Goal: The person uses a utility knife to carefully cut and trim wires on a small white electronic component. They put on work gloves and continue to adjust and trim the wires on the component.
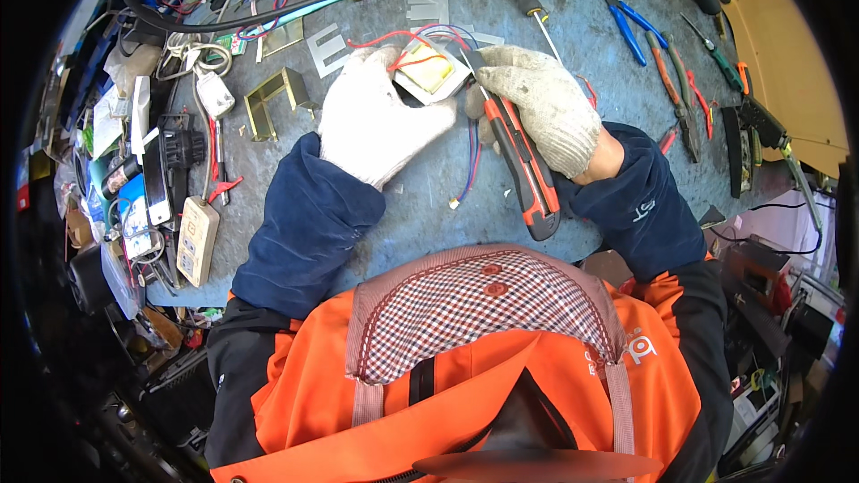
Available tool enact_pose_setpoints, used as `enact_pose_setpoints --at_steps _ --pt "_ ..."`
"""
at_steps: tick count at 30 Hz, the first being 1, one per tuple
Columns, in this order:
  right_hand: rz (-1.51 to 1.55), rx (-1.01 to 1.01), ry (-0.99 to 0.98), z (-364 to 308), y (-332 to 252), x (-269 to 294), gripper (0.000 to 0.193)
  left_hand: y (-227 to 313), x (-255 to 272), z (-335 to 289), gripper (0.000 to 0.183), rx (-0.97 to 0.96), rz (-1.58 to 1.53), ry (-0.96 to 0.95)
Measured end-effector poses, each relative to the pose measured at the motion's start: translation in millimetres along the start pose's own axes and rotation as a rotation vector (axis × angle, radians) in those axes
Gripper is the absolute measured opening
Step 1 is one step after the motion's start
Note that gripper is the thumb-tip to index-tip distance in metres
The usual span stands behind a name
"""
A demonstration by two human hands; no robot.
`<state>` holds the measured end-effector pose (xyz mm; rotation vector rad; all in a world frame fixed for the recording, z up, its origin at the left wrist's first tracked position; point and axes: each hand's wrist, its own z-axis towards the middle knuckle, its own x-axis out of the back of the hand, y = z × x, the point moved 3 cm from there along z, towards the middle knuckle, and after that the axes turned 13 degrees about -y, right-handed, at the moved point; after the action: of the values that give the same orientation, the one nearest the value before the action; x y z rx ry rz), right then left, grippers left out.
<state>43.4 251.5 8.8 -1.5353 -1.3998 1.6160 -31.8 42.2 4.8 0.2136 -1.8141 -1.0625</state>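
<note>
Left hand is curled around a white wired coil; right hand grips a red-and-black knife.

The counter has a worn, scuffed blue-grey top under bright, fairly even light. A smooth tan panel stands at its right edge. Mixed clutter crowds the left edge, and dimmer piles lie beyond the near right corner.
</note>
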Motion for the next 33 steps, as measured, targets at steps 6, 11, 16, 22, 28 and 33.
enact_pose_setpoints --at_steps 6,11,16,22,28,33 --pt "0.014 -0.012 0.018 -2 -3 -2 0.026 0 0 -2 0.094 -0.037 0.074 0.049" --pt "0.007 -0.031 0.04 -1 -3 -3 0.026 7 4 -4 0.093 -0.028 0.15 0.049" --pt "-0.035 0.014 -0.021 -1 -1 2 0.026 8 4 -5 0.093 -0.032 0.137 0.047" --pt "-0.012 -0.017 0.015 -1 -2 -2 0.03 4 2 -4 0.093 -0.036 0.145 0.051" --pt "-0.054 0.004 0.04 0 -1 -7 0.041 -2 -1 0 0.093 -0.033 0.039 0.019" --pt "-0.05 -0.012 0.03 0 0 -3 0.04 -1 0 0 0.096 -0.024 0.087 0.009"
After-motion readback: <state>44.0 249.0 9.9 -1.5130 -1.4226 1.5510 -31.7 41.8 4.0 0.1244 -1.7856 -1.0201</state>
